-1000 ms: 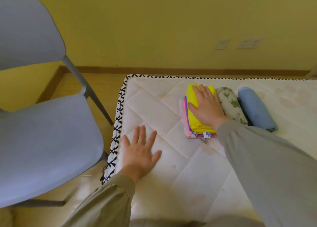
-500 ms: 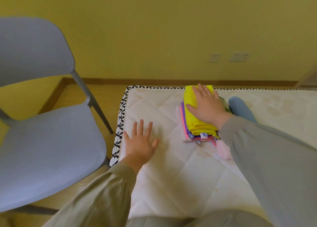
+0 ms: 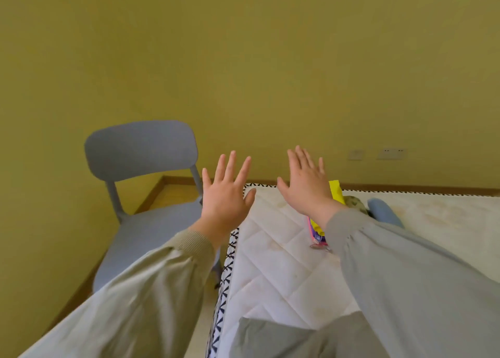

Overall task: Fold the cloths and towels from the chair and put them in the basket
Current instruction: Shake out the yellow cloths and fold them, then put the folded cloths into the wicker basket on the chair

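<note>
Both hands are lifted, backs to the camera, fingers straight and spread, holding nothing: the left hand hangs over the mattress's left edge, the right hand above its far left corner. Half a second ago the left palm lay flat on the mattress and the right hand pressed on the yellow top of the folded cloth stack; now neither touches anything. The view has also tipped upward, so much more wall shows and the chair's backrest is seen whole.

That stack lies on the mattress near its far edge, mostly hidden behind the right wrist and grey sleeve; pink and purple layers peek out under the yellow. Just right of it lie a rolled leaf-print towel and a rolled blue towel, side by side.

A white quilted top and a black-and-white patterned border mark the mattress. To its left stands a grey-blue chair, its seat bare. Behind runs a yellow-green wall with a wooden skirting board, a switch and a socket plate.
</note>
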